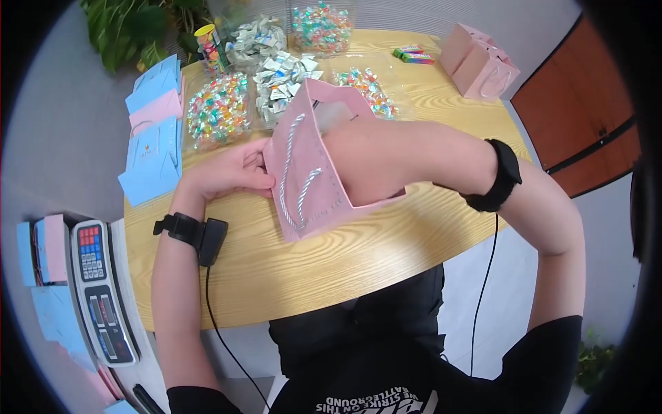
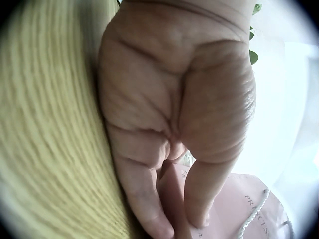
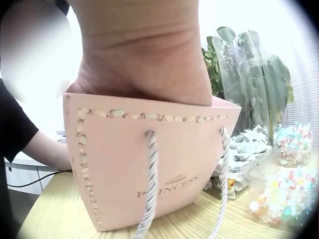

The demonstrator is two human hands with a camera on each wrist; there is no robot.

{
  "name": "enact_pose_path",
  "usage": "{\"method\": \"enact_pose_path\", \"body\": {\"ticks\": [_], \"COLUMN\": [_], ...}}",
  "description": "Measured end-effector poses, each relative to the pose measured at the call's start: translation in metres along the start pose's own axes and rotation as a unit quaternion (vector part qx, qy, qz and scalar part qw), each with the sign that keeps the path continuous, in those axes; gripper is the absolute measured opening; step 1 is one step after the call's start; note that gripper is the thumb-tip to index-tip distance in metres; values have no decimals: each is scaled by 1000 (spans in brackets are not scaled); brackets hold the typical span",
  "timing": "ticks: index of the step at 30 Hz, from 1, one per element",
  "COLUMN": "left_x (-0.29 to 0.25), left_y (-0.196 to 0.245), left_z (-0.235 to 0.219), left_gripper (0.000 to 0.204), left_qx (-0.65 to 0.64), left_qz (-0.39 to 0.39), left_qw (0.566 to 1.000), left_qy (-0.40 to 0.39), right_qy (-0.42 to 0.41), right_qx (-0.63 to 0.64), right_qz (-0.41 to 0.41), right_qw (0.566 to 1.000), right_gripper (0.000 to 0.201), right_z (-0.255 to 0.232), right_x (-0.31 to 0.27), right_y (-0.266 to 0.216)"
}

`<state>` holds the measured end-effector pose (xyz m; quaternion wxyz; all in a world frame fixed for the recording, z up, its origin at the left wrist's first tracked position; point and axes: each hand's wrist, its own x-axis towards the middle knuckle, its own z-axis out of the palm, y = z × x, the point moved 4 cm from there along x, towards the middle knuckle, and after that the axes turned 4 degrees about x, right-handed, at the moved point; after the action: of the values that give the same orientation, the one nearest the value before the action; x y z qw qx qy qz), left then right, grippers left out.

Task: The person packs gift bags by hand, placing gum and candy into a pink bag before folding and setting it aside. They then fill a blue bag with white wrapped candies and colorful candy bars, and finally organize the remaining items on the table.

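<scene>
On the wooden table (image 1: 241, 290), the pink PRINCESS gift bag (image 1: 325, 203), likely light but creasable, is best steadied by its side edge, where the left hand (image 1: 234, 168) pinches it, the right hand (image 1: 369, 159) inside it, grip untellable, with wrapped candies (image 1: 217, 110) beyond it.

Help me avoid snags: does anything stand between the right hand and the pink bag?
Nothing visible does: the right hand reaches through the open top of the pink bag. What lies deeper inside is hidden.
</scene>
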<state>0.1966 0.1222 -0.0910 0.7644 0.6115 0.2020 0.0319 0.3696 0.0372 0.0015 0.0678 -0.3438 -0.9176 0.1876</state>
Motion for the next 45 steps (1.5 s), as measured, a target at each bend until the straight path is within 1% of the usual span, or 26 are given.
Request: {"method": "enact_pose_path", "body": {"ticks": [1, 2, 4, 5, 6, 7, 8, 10, 14, 16, 18, 19, 20, 22, 26, 28, 30, 32, 34, 36, 38, 40, 42, 43, 44, 45], "left_x": [1, 2, 1, 0, -1, 0, 1, 2, 0, 0, 0, 0, 0, 0, 0, -1, 0, 1, 1, 1, 0, -1, -2, -1, -1, -1], "left_y": [-1, -3, 0, 1, 1, 2, 2, 1, 1, 2, 2, 2, 2, 3, 3, 3, 3, 4, 4, 4, 5, 6, 5, 4, 3, 4], "left_z": [-1, -1, 1, 2, 4, 5, 5, 5, 2, 2, 2, 2, 2, 5, 2, 2, 4, 6, 5, 5, 6, 5, 4, 3, 4, 4], "left_gripper": [66, 67, 67, 68, 68, 68, 67, 67, 65, 65, 64, 65, 66, 67, 69, 68, 68, 66, 66, 66, 66, 67, 68, 68, 68, 68], "left_qx": [4, 9, 9, 11, 13, 9, 4, 5, 4, -2, -9, -7, -4, -5, -5, -5, -6, -22, -24, -25, -17, -10, -8, -14, -18, -20], "left_qz": [-9, -19, -19, -24, -25, -6, 14, 7, -17, -21, -25, -26, -27, -24, -28, -26, -25, -19, -24, -30, -24, -27, -27, -26, -27, -25], "left_qw": [1000, 1000, 1000, 1000, 1000, 1000, 1000, 1000, 1000, 1000, 1000, 1000, 1000, 1000, 1000, 1000, 999, 999, 999, 999, 999, 999, 999, 999, 999, 999], "left_qy": [-1, -3, 6, 14, 11, 19, 25, 20, 17, 12, 7, 6, 4, 11, 13, 17, 20, 43, 41, 36, 45, 34, 28, 26, 22, 22], "right_qy": [-9, -14, -29, -28, -49, -71, -72, -117, -98, -38, -24, -8, -8, -42, -18, -33, -31, -30, -1, 0, -3, 59, 19, 93, 168, 191], "right_qx": [34, 31, -29, -29, -63, -95, -93, -78, -46, 21, 18, 15, 15, -76, -76, -124, -138, -153, -147, -150, -154, -97, 59, 15, -29, -109], "right_qz": [-26, -26, 19, 21, 38, 57, 63, 113, 124, 45, 38, 33, 33, 46, 55, 41, 30, 19, 1, 22, 38, -59, 72, 133, 194, 198], "right_qw": [999, 999, 999, 999, 996, 991, 991, 984, 986, 998, 999, 999, 999, 995, 995, 991, 989, 988, 989, 988, 987, 992, 996, 987, 966, 955], "right_gripper": [24, 24, 25, 25, 27, 28, 28, 33, 29, 26, 25, 24, 24, 25, 23, 23, 23, 23, 21, 21, 21, 25, 29, 29, 29, 23], "right_z": [2, 5, 12, 13, 16, 17, 16, 15, 20, 23, 37, 34, 32, 28, 24, 21, 17, 20, 24, 21, 5, -33, -74, -91, -109, -124], "right_x": [-2, -1, 3, 7, 12, 16, 18, 19, 16, 10, 14, 17, 16, 14, 12, 11, 8, 7, 9, 4, 0, -15, -30, -38, -47, -58], "right_y": [-4, -5, -5, -7, -9, -10, -13, -15, -2, 6, 17, 13, 11, 4, 2, -1, -4, -2, -1, -1, -6, -14, 2, 24, 53, 97]}}
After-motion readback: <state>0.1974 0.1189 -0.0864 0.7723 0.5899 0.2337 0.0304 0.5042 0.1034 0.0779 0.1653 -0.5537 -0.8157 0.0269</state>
